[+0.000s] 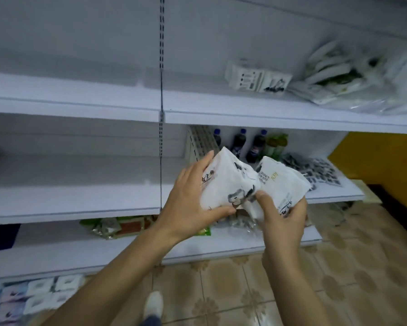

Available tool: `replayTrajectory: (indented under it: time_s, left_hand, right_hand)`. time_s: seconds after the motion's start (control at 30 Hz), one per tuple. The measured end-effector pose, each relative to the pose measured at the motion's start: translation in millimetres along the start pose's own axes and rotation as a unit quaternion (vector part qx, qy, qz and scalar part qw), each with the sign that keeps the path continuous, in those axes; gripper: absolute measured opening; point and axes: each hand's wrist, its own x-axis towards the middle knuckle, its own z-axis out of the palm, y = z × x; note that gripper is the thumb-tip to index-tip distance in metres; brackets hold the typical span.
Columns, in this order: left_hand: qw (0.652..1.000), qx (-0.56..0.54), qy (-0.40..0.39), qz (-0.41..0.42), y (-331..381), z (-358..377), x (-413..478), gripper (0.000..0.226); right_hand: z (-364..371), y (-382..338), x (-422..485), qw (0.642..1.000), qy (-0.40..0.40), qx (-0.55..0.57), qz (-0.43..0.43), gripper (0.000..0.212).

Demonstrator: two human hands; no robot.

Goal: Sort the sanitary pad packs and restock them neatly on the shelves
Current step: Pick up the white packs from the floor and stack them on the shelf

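Two white pad packs held up before the shelves [80,107]

The left hand [190,198] grips the left pack [223,182], thumb beneath it; the right hand [284,222] grips the right pack [283,184] from below. The packs touch in mid-air, in front of the middle shelf, and more packs [256,78] lie on the shelf above.

— What's in hand?
— I see my left hand [190,196] gripping 1 white pack [223,182]. My right hand [283,223] holds a 2nd pack [283,184] just right of it, touching.
— Behind them?
— 3 dark bottles [256,147] far back on the middle shelf [346,189].
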Motion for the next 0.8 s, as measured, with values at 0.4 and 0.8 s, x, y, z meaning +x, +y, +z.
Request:
replayTrajectory:
  time_s: [0.4, 0.8]
  left_hand:
    - [0.979, 0.016, 0.061, 0.195, -24, 57, 210, 0.071]
    - [0.929, 0.339, -0.121, 0.084, -58, 90, 427, 0.081]
  right_hand:
    - [33, -18, 184, 0.994, 0.079, 0.016, -0.073, 0.061]
    - [61, -14, 293, 0.978, 0.097, -0.103, -0.157, 0.091]
